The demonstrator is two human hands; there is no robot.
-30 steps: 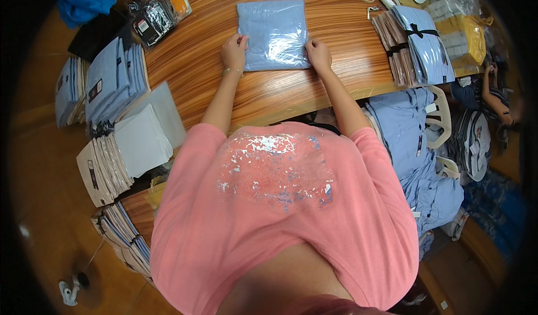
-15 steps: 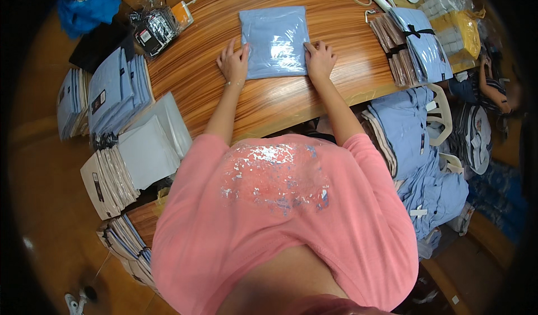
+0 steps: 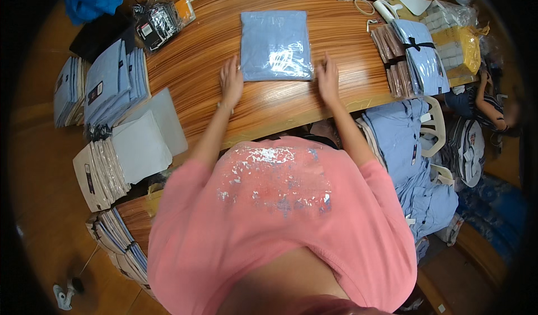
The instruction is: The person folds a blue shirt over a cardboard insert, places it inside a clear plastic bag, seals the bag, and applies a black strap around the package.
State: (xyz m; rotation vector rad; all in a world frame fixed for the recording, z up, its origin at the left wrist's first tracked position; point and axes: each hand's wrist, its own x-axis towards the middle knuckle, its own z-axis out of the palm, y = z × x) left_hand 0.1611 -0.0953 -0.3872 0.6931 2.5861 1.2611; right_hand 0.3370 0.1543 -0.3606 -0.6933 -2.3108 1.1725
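A folded light-blue garment in a shiny clear plastic bag [image 3: 274, 40] lies flat on the wood-grain table [image 3: 202, 52] in front of me. Beside its lower left corner is my left hand [image 3: 231, 82], fingers stretched out and holding nothing; I cannot tell if it brushes the bag's edge. My right hand [image 3: 328, 81] rests open just off the lower right corner, fingers pointing away from me.
Stacks of bagged blue garments [image 3: 106, 85], beige ones [image 3: 101, 172] and white sheets [image 3: 140, 147] line the left. A bundle tied with black ribbon [image 3: 420, 57], a white tagging gun [image 3: 386, 10] and a yellow bag [image 3: 462, 49] sit right. Loose blue garments [image 3: 398, 130] cover a chair. Another person [image 3: 487, 102] is at far right.
Both hands have let go of the bag's side edges and drawn back toward me, fingers straightened. The bagged garment still lies flat in nearly the same spot; the view has shifted slightly.
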